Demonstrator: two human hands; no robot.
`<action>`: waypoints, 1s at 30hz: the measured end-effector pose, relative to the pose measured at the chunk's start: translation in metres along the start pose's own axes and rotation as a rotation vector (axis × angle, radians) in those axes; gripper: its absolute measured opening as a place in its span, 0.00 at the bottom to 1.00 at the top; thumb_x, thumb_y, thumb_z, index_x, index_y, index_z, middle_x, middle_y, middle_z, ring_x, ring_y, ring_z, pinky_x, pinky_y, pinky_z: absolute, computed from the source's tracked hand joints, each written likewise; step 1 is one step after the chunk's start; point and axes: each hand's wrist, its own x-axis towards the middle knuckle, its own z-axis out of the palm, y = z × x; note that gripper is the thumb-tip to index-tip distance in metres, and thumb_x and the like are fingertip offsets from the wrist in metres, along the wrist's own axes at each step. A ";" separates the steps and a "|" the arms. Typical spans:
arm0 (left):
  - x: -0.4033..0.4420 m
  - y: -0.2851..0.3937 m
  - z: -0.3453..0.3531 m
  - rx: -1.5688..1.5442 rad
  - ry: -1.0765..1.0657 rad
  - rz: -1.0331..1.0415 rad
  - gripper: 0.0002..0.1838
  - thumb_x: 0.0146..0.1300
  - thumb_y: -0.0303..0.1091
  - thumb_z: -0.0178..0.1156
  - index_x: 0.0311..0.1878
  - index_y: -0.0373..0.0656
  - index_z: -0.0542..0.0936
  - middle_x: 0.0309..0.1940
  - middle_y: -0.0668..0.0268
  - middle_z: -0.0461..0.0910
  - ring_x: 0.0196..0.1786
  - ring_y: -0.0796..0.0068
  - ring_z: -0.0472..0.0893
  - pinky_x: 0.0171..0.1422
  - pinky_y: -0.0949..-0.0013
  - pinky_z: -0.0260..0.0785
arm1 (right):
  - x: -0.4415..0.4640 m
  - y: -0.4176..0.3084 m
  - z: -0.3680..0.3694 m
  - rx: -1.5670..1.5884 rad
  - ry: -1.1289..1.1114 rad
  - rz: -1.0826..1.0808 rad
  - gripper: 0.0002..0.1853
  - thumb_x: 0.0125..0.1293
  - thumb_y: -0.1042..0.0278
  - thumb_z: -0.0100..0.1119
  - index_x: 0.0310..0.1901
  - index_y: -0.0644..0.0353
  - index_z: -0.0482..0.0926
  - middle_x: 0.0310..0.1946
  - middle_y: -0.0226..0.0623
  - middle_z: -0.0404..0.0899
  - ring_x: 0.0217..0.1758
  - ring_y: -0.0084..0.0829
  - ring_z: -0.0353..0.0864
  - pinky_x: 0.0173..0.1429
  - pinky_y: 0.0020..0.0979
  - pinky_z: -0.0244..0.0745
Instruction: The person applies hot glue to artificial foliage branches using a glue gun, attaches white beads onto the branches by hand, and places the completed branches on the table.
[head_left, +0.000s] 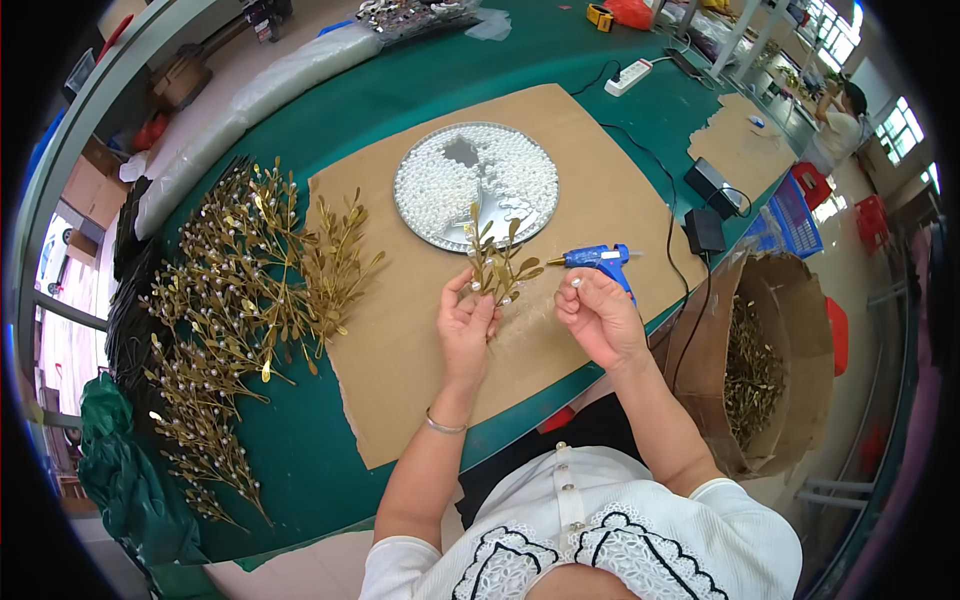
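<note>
My left hand (466, 325) is closed on the stem of a gold leafy sprig (497, 262) that carries a few white pearls. To its right, my right hand (602, 318) pinches a small white pearl (576, 283) between thumb and fingertips, apart from the sprig. Just beyond both hands is a round tray (550, 220) of loose white pearls, with bare patches in its middle. A blue glue gun (598, 257) lies on the brown cardboard sheet behind my right hand, its nozzle pointing left.
Gold sprigs with pearls (230, 290) are heaped at the left of the green table (300, 480). A cardboard box (800, 370) of sprigs stands at the right. Black adapters (705, 231), cables and a power strip (628, 77) lie at the right. Another person (838, 130) is at the far right.
</note>
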 end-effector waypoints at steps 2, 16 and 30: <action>-0.001 0.001 0.002 0.018 0.016 0.014 0.22 0.61 0.24 0.55 0.58 0.38 0.62 0.29 0.67 0.76 0.27 0.86 0.71 0.25 0.85 0.60 | 0.000 0.004 0.005 -0.081 0.068 -0.058 0.08 0.61 0.72 0.56 0.41 0.66 0.76 0.29 0.33 0.73 0.31 0.23 0.68 0.35 0.22 0.65; -0.001 -0.002 0.000 0.144 0.036 0.104 0.24 0.61 0.22 0.54 0.60 0.36 0.59 0.34 0.63 0.77 0.35 0.82 0.75 0.38 0.81 0.69 | 0.002 0.025 0.021 -0.435 0.272 -0.354 0.07 0.60 0.77 0.56 0.40 0.68 0.78 0.28 0.31 0.76 0.28 0.18 0.70 0.33 0.18 0.66; -0.004 0.000 0.002 0.246 0.030 0.185 0.25 0.61 0.20 0.53 0.60 0.35 0.58 0.31 0.63 0.76 0.38 0.79 0.77 0.42 0.79 0.69 | 0.007 0.026 0.012 -0.519 0.289 -0.442 0.06 0.61 0.75 0.56 0.38 0.67 0.76 0.28 0.34 0.76 0.28 0.21 0.70 0.35 0.22 0.66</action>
